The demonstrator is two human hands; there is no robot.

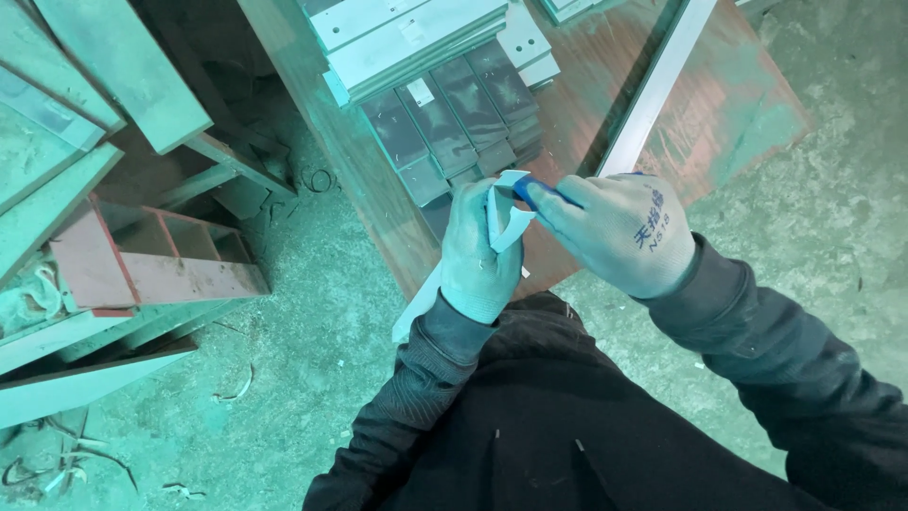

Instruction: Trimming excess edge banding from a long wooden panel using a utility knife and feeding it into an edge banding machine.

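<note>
The left hand (478, 251), in a pale knit glove, is curled shut around a thin white strip (506, 222) of film or tape, gripping it in front of the person's chest at the near edge of the table (378, 189). The strip's lower end trails down past the left wrist toward the floor, while its upper end bends over between the two hands. The right hand (619, 232), gloved the same way with blue-coated fingertips (532, 193), pinches the top of the strip, thumb and forefinger closed on it just beside the left hand's knuckles. Both hands touch the strip and nearly touch each other.

Far left, reddish-brown boards and frames (142, 255) lean and lie in a loose heap on the dusty concrete floor (312, 350), with scraps and curled shavings near them. The table is a reddish-brown board. On it, just beyond the hands, sits a row of dark, glossy flat metal pieces (445, 118) laid side by side, and on top of their far ends rests a stack of pale flat plates (407, 38). To the right, a long pale metal bar (653, 95) lies diagonally across the table, its near end reaching the right hand. Dark sleeves and a dark jacket fill the bottom of the view.
</note>
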